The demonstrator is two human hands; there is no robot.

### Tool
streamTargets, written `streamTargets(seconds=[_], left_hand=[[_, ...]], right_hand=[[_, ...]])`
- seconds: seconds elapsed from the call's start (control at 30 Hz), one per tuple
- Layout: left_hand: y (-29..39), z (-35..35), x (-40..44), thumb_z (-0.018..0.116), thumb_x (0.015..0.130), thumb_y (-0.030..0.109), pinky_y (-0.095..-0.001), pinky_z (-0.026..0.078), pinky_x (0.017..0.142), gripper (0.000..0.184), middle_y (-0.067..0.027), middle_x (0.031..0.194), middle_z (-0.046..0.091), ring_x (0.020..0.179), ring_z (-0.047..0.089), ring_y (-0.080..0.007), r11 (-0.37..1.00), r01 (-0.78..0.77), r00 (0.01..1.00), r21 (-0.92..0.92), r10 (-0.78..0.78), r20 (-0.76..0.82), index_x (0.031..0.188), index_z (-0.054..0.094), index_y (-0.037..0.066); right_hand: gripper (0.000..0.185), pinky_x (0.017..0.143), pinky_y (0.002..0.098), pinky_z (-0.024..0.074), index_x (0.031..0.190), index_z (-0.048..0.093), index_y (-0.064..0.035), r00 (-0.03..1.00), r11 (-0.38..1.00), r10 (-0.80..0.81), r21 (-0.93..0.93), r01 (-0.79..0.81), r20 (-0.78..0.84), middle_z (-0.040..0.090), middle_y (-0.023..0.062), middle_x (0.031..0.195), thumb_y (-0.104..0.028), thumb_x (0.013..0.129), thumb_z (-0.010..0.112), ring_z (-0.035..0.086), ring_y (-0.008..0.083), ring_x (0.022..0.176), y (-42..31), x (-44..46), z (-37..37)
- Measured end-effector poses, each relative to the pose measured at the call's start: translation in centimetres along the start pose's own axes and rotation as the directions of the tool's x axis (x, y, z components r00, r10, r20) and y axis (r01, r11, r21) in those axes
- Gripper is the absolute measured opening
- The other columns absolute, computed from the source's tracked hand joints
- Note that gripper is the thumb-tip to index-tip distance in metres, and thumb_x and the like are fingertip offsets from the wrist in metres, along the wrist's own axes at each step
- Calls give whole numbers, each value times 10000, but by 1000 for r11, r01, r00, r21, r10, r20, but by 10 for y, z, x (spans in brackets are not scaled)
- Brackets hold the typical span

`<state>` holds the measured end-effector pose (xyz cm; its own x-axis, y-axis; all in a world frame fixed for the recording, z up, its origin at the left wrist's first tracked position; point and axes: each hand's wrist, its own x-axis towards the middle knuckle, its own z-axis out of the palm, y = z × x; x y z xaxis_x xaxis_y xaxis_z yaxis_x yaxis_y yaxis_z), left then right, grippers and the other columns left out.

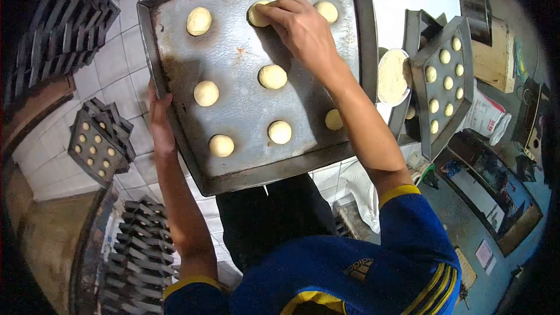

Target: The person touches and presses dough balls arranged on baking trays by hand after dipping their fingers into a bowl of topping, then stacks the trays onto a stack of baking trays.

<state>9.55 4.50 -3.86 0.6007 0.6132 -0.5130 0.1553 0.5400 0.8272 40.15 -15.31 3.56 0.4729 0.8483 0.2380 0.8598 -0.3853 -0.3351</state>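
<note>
A metal baking tray with raised sides fills the upper middle of the head view, tilted slightly. Several round, pale dough balls sit spaced out in rows on it. My left hand grips the tray's left wall, its fingers partly hidden behind the metal. Over the tray, my right hand has its fingertips closed on a dough ball in the far row. Part of that ball is covered by the fingers. Just right of the same hand lies another dough ball.
A white bowl of pale crumbly powder stands by the tray's right side. Beyond it, stacked trays hold more dough balls. Another tray with dough balls tops a stack at left. Stacked dark trays stand on the tiled floor.
</note>
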Motion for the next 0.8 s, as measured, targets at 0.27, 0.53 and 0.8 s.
streamTargets(seconds=[0.27,0.53,0.8], left_hand=[[6,5,-4,580,982,261,-387,339,1201,790,-109,1561,515,1398,480,-250,999,33,999,20,-34,28,1677,302,7],[9,6,-3,573,968,232,-392,341,1207,745,-115,1553,516,1398,491,-256,1000,14,999,1,-14,48,1644,348,14],[8,9,-9,583,967,236,-410,410,1166,716,-115,1481,561,1343,550,-273,992,84,982,90,-68,-175,1624,372,48]], right_hand=[[652,1204,481,416,1534,526,-23,994,985,-74,-150,85,80,542,174,1579,-468,1061,584,524,327,1447,-9,-15,18],[477,1074,421,522,1480,601,-42,894,839,434,411,-357,-108,658,209,1433,-223,1048,686,669,321,1277,27,-63,-76],[247,850,393,569,1117,798,-30,574,567,816,-103,-817,-61,775,181,1043,-214,954,769,762,331,923,62,-188,-147]])
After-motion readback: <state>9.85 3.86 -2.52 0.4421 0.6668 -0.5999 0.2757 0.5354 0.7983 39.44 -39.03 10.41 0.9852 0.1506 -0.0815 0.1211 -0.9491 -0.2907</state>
